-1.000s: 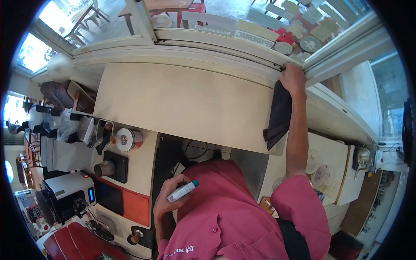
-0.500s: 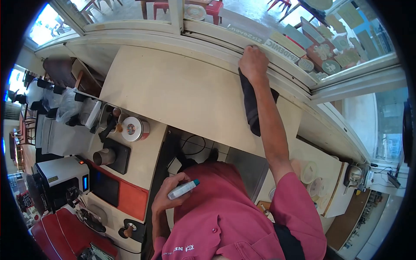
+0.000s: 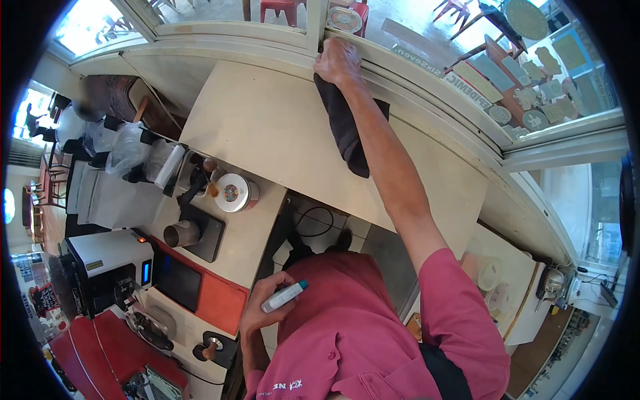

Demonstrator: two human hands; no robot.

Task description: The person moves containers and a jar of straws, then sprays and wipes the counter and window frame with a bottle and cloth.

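— What was seen to be the largest thing in view?

— A pale counter (image 3: 267,133) was spread below a white window frame (image 3: 427,87). A coffee machine (image 3: 110,267) was set at the left edge. A metal jug (image 3: 180,233) and a round tin (image 3: 233,193) were placed near it, well apart from both hands.

— And where was the dark cloth (image 3: 343,127) found?

— It was laid on the far part of the counter, against the window frame. Its upper end was covered and gripped by the right hand (image 3: 339,60), which was pressed to the frame's rail at the end of an outstretched arm. The rest of the cloth was trailed out beneath the forearm.

— Which way was it seen to run?

— Its long axis was drawn from the rail back toward the person, slanted slightly to the right. The free end was left just short of the counter's near edge.

— What was held in the other hand?

— A white bottle (image 3: 283,295) with a teal cap was clasped in the left hand (image 3: 263,303), close to the chest and well apart from the cloth. The fingers were wrapped narrowly round its lower half. Its long axis was tilted, and the capped end was pointed up and to the right, toward the pink shirt.
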